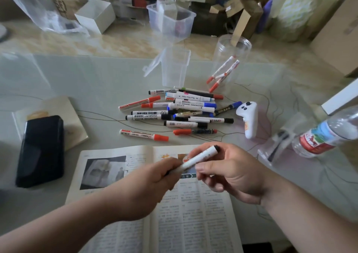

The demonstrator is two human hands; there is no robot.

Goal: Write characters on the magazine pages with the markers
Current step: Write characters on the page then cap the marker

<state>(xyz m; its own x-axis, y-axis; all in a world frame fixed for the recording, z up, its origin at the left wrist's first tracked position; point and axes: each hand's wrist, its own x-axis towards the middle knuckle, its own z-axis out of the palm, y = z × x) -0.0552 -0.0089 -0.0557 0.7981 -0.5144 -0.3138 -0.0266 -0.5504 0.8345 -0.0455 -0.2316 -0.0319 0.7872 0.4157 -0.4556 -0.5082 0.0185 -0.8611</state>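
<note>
A white, black-ended plastic marker [199, 157], judged light and stiff, is gripped near-left by the left hand [151, 185], mid-barrel by the right hand [232, 173].

Both bare forearms reach in from the near edge, the left from the near left corner and the right from the near right, and the hands meet in the middle. The left hand [153, 187] shows its back, fingers curled round the near end of a white marker [199, 158]. The right hand [230, 172] turns its palm leftward (wrist bent a little), thumb and curled fingers pinching the same marker's far part
</note>
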